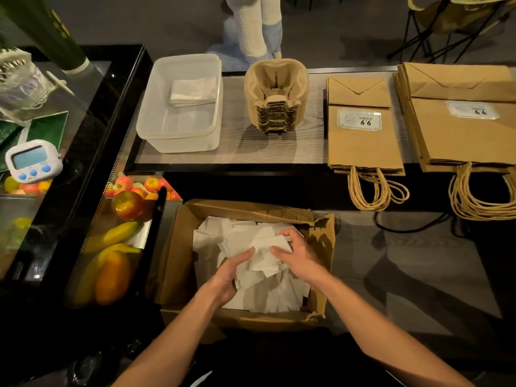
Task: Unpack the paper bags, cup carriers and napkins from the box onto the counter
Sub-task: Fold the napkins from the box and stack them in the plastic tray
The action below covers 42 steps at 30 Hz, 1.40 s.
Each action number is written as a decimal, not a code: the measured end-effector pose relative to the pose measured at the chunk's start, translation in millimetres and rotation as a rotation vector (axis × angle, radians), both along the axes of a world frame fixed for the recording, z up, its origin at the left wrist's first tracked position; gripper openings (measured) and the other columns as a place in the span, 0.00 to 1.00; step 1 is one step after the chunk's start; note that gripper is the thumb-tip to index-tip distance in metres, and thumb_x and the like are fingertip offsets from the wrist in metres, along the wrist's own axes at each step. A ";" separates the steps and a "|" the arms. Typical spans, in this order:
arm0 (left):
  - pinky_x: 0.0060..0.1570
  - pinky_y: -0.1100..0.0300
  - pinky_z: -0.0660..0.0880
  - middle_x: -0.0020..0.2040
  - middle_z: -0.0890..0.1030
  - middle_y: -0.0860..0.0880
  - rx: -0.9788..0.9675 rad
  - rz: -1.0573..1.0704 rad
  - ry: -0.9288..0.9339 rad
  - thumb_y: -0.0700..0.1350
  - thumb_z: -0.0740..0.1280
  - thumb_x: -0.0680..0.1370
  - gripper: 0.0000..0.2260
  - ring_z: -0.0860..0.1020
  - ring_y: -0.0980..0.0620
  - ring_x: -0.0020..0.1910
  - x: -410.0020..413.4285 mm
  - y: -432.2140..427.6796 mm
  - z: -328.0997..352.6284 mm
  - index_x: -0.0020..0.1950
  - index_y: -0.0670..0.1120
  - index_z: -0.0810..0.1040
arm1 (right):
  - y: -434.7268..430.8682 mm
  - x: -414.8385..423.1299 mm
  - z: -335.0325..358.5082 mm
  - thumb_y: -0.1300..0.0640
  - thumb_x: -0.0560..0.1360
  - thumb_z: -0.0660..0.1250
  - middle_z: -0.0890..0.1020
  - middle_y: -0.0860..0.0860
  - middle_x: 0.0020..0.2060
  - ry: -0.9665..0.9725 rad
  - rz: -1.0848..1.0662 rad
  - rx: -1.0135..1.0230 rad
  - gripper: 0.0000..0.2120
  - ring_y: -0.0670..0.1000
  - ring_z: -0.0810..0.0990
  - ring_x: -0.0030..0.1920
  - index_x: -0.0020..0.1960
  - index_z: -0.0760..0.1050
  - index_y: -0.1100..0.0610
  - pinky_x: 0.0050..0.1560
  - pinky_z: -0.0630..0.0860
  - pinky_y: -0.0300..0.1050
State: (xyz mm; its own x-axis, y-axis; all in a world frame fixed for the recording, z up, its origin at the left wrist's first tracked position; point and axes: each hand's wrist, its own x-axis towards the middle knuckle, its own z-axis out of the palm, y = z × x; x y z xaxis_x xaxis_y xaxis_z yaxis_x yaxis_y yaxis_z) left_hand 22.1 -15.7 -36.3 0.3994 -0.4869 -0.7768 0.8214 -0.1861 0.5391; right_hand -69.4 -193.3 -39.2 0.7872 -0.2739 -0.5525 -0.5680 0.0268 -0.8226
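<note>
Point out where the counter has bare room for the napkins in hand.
Bare: inside the tub, in front of its napkin stack; the counter strip between tub and carriers; another strip between carriers and small bags. Crowded: the right end, where small and large bags lie nearly edge to edge.

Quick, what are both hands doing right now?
Left hand: holding napkins in the cardboard box, thumb on top.
Right hand: gripping the same napkins, fingers curled round them.
</note>
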 end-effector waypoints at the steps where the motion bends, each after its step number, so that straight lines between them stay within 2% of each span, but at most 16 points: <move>1: 0.59 0.49 0.78 0.59 0.85 0.41 0.028 0.002 -0.010 0.44 0.71 0.77 0.18 0.83 0.41 0.58 -1.3 -1.6 0.4 0.66 0.41 0.79 | 0.6 -1.8 1.8 0.51 0.78 0.72 0.75 0.44 0.64 -0.043 0.007 0.027 0.24 0.46 0.78 0.57 0.69 0.66 0.39 0.52 0.82 0.44; 3: 0.54 0.51 0.79 0.55 0.86 0.42 0.081 0.015 -0.028 0.41 0.71 0.78 0.13 0.85 0.43 0.53 -2.1 -2.2 -2.2 0.63 0.41 0.81 | -0.4 -6.0 5.0 0.57 0.76 0.74 0.70 0.37 0.63 -0.109 0.060 0.065 0.34 0.41 0.74 0.59 0.75 0.62 0.39 0.46 0.78 0.32; 5: 0.55 0.51 0.79 0.52 0.87 0.44 0.113 0.025 -0.041 0.40 0.70 0.78 0.11 0.85 0.44 0.53 -2.2 -1.0 -5.1 0.60 0.43 0.82 | -2.5 -6.0 3.3 0.60 0.76 0.74 0.70 0.37 0.64 -0.117 0.115 0.026 0.35 0.40 0.70 0.63 0.74 0.63 0.37 0.46 0.75 0.30; 8: 0.65 0.47 0.75 0.53 0.87 0.46 0.152 0.006 -0.071 0.42 0.74 0.75 0.13 0.81 0.43 0.60 -0.7 1.2 -8.9 0.59 0.46 0.82 | -4.0 -3.1 1.1 0.52 0.79 0.70 0.73 0.43 0.68 -0.086 0.075 -0.090 0.20 0.45 0.69 0.69 0.65 0.71 0.34 0.58 0.72 0.40; 10: 0.70 0.44 0.72 0.57 0.85 0.44 0.181 0.002 -0.078 0.42 0.76 0.73 0.13 0.80 0.42 0.62 -0.3 0.2 -8.6 0.57 0.45 0.83 | -4.2 -0.8 4.5 0.49 0.81 0.67 0.76 0.44 0.63 -0.061 0.029 -0.118 0.11 0.43 0.72 0.64 0.62 0.75 0.38 0.55 0.73 0.41; 14: 0.64 0.47 0.77 0.56 0.85 0.43 0.169 0.021 -0.042 0.39 0.73 0.76 0.11 0.81 0.41 0.59 -1.9 -5.1 -2.2 0.58 0.42 0.82 | -1.3 1.9 8.7 0.48 0.83 0.63 0.81 0.46 0.51 -0.063 0.009 -0.177 0.06 0.48 0.80 0.50 0.58 0.76 0.44 0.46 0.77 0.43; 18: 0.62 0.45 0.78 0.56 0.85 0.42 0.180 0.055 -0.051 0.39 0.74 0.74 0.16 0.81 0.41 0.58 -1.3 -5.8 0.6 0.61 0.43 0.80 | -2.7 -0.1 10.0 0.54 0.85 0.59 0.81 0.46 0.54 -0.062 0.003 -0.105 0.13 0.45 0.81 0.51 0.66 0.70 0.39 0.43 0.78 0.38; 21: 0.46 0.53 0.78 0.53 0.84 0.44 0.182 0.084 -0.047 0.39 0.73 0.76 0.15 0.81 0.43 0.54 0.3 -4.0 2.9 0.61 0.43 0.79 | -9.3 -2.1 11.8 0.64 0.81 0.63 0.81 0.45 0.56 -0.095 0.069 -0.040 0.24 0.46 0.81 0.57 0.66 0.70 0.35 0.48 0.79 0.36; 25: 0.48 0.53 0.76 0.59 0.82 0.42 0.193 0.063 -0.063 0.40 0.73 0.75 0.13 0.79 0.43 0.58 0.7 -3.5 1.1 0.59 0.45 0.80 | -10.7 1.2 10.3 0.58 0.78 0.70 0.75 0.36 0.60 -0.111 0.261 -0.188 0.25 0.42 0.74 0.63 0.66 0.70 0.33 0.60 0.75 0.41; 28: 0.44 0.55 0.76 0.52 0.83 0.44 0.180 0.043 -0.062 0.38 0.70 0.78 0.07 0.80 0.45 0.52 -1.6 -7.6 8.1 0.56 0.45 0.80 | -13.4 2.5 11.6 0.57 0.77 0.71 0.72 0.36 0.65 -0.103 0.313 -0.223 0.26 0.42 0.71 0.67 0.69 0.70 0.36 0.64 0.72 0.41; 32: 0.45 0.55 0.75 0.54 0.82 0.44 0.200 0.025 -0.065 0.39 0.70 0.77 0.12 0.79 0.45 0.54 -0.9 -6.7 9.7 0.61 0.43 0.79 | -21.1 2.3 20.8 0.62 0.75 0.73 0.74 0.38 0.50 -0.028 0.442 -0.218 0.33 0.42 0.77 0.47 0.74 0.67 0.41 0.41 0.74 0.32; 34: 0.44 0.57 0.73 0.56 0.81 0.44 0.223 0.005 -0.065 0.40 0.70 0.77 0.11 0.78 0.47 0.54 -0.4 -5.7 7.0 0.59 0.44 0.80 | -21.6 2.7 23.2 0.62 0.75 0.73 0.74 0.39 0.47 -0.025 0.435 -0.229 0.31 0.41 0.76 0.45 0.74 0.69 0.43 0.40 0.72 0.31; 36: 0.52 0.56 0.73 0.58 0.80 0.45 0.239 -0.013 -0.081 0.42 0.73 0.75 0.12 0.77 0.47 0.57 -0.8 -5.8 5.4 0.58 0.46 0.80 | -22.2 2.9 22.9 0.60 0.77 0.72 0.75 0.39 0.51 -0.038 0.387 -0.239 0.26 0.41 0.76 0.49 0.71 0.72 0.44 0.44 0.72 0.32; 38: 0.69 0.48 0.69 0.61 0.81 0.45 0.254 -0.054 -0.097 0.46 0.78 0.68 0.20 0.76 0.44 0.63 -1.7 -5.6 5.2 0.58 0.47 0.81 | -20.4 3.9 20.2 0.56 0.80 0.69 0.76 0.39 0.53 -0.085 0.304 -0.255 0.15 0.40 0.77 0.49 0.64 0.77 0.44 0.45 0.72 0.33; 40: 0.73 0.42 0.66 0.61 0.83 0.45 0.243 -0.062 -0.095 0.49 0.81 0.61 0.27 0.76 0.42 0.65 -0.7 -4.2 -3.2 0.59 0.48 0.82 | -16.8 5.2 17.4 0.52 0.82 0.66 0.76 0.41 0.50 -0.126 0.173 -0.227 0.04 0.40 0.77 0.47 0.53 0.79 0.47 0.45 0.70 0.35; 42: 0.73 0.42 0.66 0.62 0.82 0.45 0.264 -0.077 -0.084 0.50 0.81 0.61 0.27 0.76 0.42 0.65 -0.1 -4.6 -3.1 0.59 0.48 0.83 | -11.4 7.6 18.6 0.49 0.82 0.64 0.75 0.43 0.53 -0.107 0.020 -0.155 0.06 0.42 0.75 0.50 0.49 0.77 0.49 0.47 0.69 0.37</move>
